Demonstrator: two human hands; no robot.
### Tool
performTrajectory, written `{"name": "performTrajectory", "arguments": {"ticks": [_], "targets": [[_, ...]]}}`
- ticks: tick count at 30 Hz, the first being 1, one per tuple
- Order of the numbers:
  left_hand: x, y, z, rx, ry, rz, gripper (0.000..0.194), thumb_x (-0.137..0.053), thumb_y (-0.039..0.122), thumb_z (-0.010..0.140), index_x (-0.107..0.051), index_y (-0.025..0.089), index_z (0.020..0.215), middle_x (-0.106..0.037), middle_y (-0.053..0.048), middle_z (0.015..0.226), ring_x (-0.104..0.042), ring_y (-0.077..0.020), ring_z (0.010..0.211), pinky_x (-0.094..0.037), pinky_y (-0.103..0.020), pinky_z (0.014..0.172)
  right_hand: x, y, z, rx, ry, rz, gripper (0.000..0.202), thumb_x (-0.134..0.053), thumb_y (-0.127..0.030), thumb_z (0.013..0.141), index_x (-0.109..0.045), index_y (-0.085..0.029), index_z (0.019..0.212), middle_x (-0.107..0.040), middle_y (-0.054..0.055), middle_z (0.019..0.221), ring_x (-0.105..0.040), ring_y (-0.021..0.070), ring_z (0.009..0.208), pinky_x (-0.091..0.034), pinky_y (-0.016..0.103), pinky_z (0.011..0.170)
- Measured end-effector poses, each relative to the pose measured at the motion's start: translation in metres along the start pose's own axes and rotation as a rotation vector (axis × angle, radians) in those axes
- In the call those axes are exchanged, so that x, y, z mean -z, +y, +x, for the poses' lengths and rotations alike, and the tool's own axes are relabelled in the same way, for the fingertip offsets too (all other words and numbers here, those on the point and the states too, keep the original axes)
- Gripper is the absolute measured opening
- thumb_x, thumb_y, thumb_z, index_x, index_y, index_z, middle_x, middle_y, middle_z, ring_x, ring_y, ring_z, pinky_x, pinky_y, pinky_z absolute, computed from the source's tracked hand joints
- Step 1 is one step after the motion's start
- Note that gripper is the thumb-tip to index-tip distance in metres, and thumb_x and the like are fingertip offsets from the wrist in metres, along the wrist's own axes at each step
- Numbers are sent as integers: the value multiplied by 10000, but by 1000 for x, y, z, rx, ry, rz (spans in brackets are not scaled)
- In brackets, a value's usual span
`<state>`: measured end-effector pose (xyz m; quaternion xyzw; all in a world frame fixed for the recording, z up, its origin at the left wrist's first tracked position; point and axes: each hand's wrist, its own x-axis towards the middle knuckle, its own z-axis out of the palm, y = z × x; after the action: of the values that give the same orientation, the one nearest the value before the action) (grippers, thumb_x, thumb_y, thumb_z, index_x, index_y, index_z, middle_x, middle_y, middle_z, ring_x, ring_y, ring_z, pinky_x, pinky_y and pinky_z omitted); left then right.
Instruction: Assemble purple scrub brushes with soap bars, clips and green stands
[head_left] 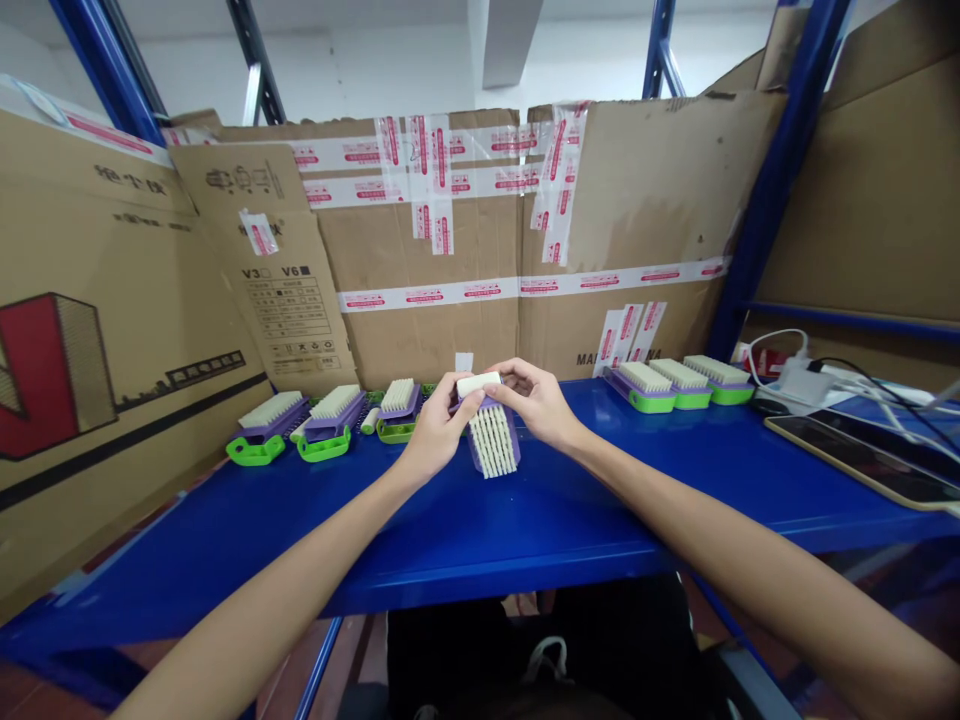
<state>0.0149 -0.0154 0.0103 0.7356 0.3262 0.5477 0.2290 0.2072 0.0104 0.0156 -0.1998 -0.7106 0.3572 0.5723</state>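
A scrubbing brush with a purple body and cream bristles (493, 441) is held tilted over the middle of the blue shelf, bristles facing me. My left hand (439, 425) is closed on its upper left, the thumb pressing near the top. My right hand (541, 403) grips the upper right side with thumb and fingers. Between both hands, at the brush's upper end, sits a short cream cylindrical piece (478, 383); the fingers hide how it joins. Just left of my left hand lies another purple brush (400, 398) on a green part.
More brushes with green handles stand at the left (264, 420) and beside it (330, 415). Several finished-looking green and purple brushes (679, 383) line the right back. A phone (862, 455) and a charger with cables (806, 382) lie far right. Taped cardboard (435, 340) walls the back.
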Motion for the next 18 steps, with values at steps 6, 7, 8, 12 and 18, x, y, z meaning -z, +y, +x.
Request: {"name": "performTrajectory", "arguments": {"ticks": [6,7,8,12,18], "targets": [[0,-3,1,-12,7,-40,371,-658,541,1010,-600,212,1171,-716,-48,1048,-674,-201,957,-541,-307,834,-4,-1,-6,57,13,-95,351,-746,-528,957,-680,-237,1141,-725,32,974,-662,199,837,-558,369,802],[0,-3,1,-16,6,-44,377,-660,549,1009,-595,213,1168,-718,-49,1049,-678,-202,960,-543,-307,832,-5,-2,-7,70,15,-120,342,-727,-526,972,-671,-239,1149,-726,39,1006,-664,202,854,-560,373,812],[0,-4,1,-21,5,-46,379,-661,552,1010,-591,214,1167,-720,-51,1056,-682,-203,966,-546,-307,834,-5,-2,-7,83,16,-142,332,-711,-523,985,-664,-240,1153,-723,44,1028,-663,204,865,-560,375,820],[0,-5,0,-44,-2,-51,353,-653,511,1036,-576,223,1225,-720,-65,1131,-690,-202,1013,-554,-312,864,-3,-5,-10,123,18,-211,292,-677,-503,1015,-645,-238,1131,-704,47,1034,-650,204,872,-549,371,817],[1,-1,-4,-107,4,41,317,-584,448,1084,-577,245,1327,-695,-89,1259,-683,-225,1125,-570,-334,889,1,-8,-12,213,30,-387,254,-610,-483,1064,-636,-238,1124,-692,53,1042,-638,212,901,-516,380,848]]}}
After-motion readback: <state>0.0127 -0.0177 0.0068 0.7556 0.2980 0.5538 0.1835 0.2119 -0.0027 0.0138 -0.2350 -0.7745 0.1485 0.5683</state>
